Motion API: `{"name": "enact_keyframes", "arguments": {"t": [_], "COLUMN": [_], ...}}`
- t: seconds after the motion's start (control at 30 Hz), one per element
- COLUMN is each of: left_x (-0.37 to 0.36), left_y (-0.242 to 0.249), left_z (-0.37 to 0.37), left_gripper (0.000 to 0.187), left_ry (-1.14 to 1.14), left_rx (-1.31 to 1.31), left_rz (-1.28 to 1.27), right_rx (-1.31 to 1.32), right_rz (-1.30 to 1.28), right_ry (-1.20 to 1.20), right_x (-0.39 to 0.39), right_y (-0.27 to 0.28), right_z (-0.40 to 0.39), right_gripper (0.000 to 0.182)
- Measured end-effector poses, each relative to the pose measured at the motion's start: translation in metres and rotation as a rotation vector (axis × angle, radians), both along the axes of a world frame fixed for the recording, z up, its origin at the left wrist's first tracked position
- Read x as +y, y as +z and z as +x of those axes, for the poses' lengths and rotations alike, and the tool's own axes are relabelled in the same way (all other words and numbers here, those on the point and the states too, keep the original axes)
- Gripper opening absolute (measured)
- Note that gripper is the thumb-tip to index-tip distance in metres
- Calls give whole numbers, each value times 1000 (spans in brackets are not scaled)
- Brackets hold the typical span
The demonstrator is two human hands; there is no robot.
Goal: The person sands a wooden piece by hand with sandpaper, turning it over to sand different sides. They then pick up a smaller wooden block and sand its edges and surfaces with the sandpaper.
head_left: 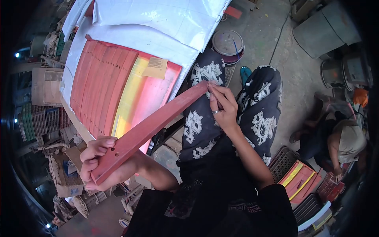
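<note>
A long red-painted wooden slat (154,128) runs diagonally in front of me, with small holes near both ends. My left hand (104,162) is wrapped around its lower, nearer end, thumb along the underside. At the far end, my right hand (224,104), with a ring on one finger, pinches the tip above my lap. Beside the held slat, several similar red slats (100,85) lie side by side on the work table. A tan, paper-like square (155,68) rests on the yellow and pink stained board (164,89) next to them.
White plastic sheeting (158,19) covers the table. A lidded paint bucket (228,42) stands beyond my knees. At right, a crouching person (335,142) works near red and yellow pieces (300,179). Cardboard boxes (49,87) and crates (43,120) line the left.
</note>
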State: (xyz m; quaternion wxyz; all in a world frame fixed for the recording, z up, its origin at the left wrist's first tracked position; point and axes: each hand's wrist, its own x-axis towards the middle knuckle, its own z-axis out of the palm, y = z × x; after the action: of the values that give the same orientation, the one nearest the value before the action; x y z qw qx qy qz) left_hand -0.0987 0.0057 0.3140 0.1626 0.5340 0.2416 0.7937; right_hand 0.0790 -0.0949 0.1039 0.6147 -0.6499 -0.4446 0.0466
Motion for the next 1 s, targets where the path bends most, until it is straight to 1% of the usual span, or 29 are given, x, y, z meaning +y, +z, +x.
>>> {"name": "enact_keyframes", "arguments": {"t": [0.1,0.2,0.23,0.33,0.37,0.47,0.5,0.53,0.57,0.6,0.63,0.67,0.7,0.73,0.8,0.83,0.87,0.93,0.97,1.0], "left_x": [4,8,1,-1,-1,-10,-14,-19,-24,-26,-28,-27,-21,-17,-15,-13,-11,-10,-8,-4], "left_y": [-4,-11,-9,-17,-25,-57,-70,-81,-87,-97,-99,-97,-92,-83,-58,-44,-34,-22,-25,-26], "left_z": [-6,12,27,50,52,67,70,73,79,77,74,73,75,74,67,70,69,64,57,50], "left_gripper": [61,55,52,56,63,69,70,71,73,73,72,70,60,61,63,59,58,57,53,52], "left_ry": [-174,-52,190,152,118,48,-35,-115,-253,-317,-323,-327,-257,-309,-406,-366,-375,-383,-438,-521], "left_rx": [139,148,259,72,52,128,200,268,229,218,190,163,127,52,-85,-122,-101,-56,-88,-52], "left_rz": [124,164,28,-1,8,-86,-138,-185,-200,-216,-232,-248,-210,-221,-243,-243,-286,-380,-392,-359], "right_rx": [75,156,188,219,221,262,284,436,587,732,700,635,559,488,554,573,547,386,406,383], "right_rz": [-54,-90,-95,-88,-85,-131,-131,-103,-72,-38,-34,-108,-91,-76,-111,-104,-108,-86,-69,-40], "right_ry": [-9,10,20,23,18,20,-6,-3,4,14,-32,-16,22,63,78,97,103,102,94,88], "right_x": [2,0,-1,-2,-2,-3,-2,-4,-6,-7,-9,-15,-18,-20,-26,-28,-27,-28,-29,-29], "right_y": [-12,-8,-3,-2,-3,1,-2,-2,2,6,-3,-10,-9,-6,4,12,30,51,51,53], "right_z": [7,12,13,15,15,18,18,17,17,17,18,25,32,37,38,36,33,25,20,17], "right_gripper": [29,27,26,28,29,33,34,33,33,32,32,29,28,27,25,25,25,25,26,25]}}
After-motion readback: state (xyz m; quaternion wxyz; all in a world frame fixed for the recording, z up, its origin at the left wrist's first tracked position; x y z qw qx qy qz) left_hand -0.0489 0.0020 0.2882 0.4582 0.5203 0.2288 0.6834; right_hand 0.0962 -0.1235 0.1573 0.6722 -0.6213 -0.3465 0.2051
